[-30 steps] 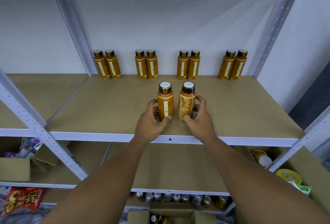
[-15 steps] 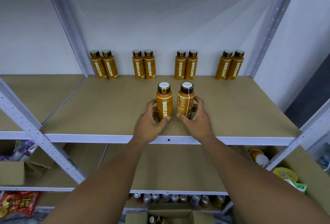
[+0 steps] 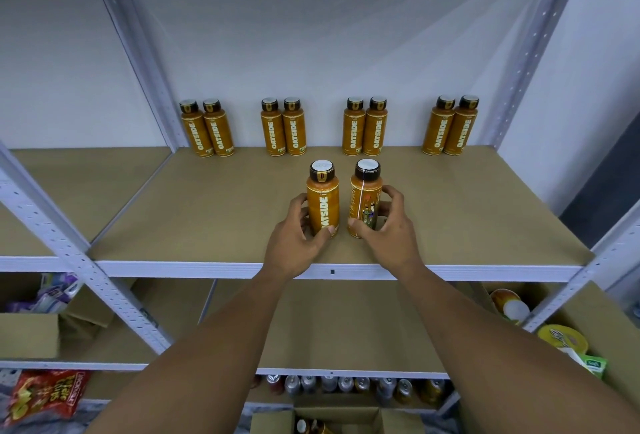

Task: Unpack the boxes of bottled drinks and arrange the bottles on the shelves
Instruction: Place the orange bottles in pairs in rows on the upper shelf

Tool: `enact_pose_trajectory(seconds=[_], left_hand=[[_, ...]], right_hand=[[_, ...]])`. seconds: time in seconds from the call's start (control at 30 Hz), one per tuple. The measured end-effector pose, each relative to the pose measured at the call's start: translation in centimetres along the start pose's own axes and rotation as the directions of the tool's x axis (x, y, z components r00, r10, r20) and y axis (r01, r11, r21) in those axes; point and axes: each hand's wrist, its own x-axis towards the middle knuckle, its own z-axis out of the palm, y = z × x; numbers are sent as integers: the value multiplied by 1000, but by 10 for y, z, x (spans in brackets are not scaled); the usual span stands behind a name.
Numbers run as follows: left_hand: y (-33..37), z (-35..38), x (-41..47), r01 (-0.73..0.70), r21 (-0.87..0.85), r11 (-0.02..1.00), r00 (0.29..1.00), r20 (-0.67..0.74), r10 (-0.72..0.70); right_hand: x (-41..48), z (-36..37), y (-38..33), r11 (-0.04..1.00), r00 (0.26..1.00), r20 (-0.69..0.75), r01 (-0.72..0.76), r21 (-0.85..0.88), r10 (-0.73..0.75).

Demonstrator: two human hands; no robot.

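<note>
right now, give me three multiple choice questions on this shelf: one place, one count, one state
1. The left front bottle and right front bottle stand:
A) against the wall
B) ahead of the back row
C) on a lower shelf
2. Oatside bottles in the back row:
A) six
B) eight
C) ten
3. The left hand:
A) grips the left front bottle
B) hangs idle
C) lifts a box
Answers: B, bare shelf shows behind them; B, four pairs; A, its fingers curl round it.

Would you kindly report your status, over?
Left hand grips left front bottle. Right hand grips right front bottle. Both upright on shelf. Nothing between them and back row.
</note>
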Motion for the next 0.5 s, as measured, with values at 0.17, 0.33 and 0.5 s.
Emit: enact_pose_trajectory(seconds=[0.17, 0.33, 0.5], left_hand=[[0, 0, 1, 3, 0, 1000, 1000, -5, -3], [1, 1, 1, 10, -2, 1000, 1000, -2, -10], [-2, 1, 2, 4, -26, 1000, 1000, -8, -4]], right_hand=[[1, 0, 0, 1000, 1000, 4, 5, 19, -6], [0, 0, 1, 1000, 1000, 16, 6, -1, -6], [1, 0, 0, 1000, 1000, 8, 7, 31, -7]])
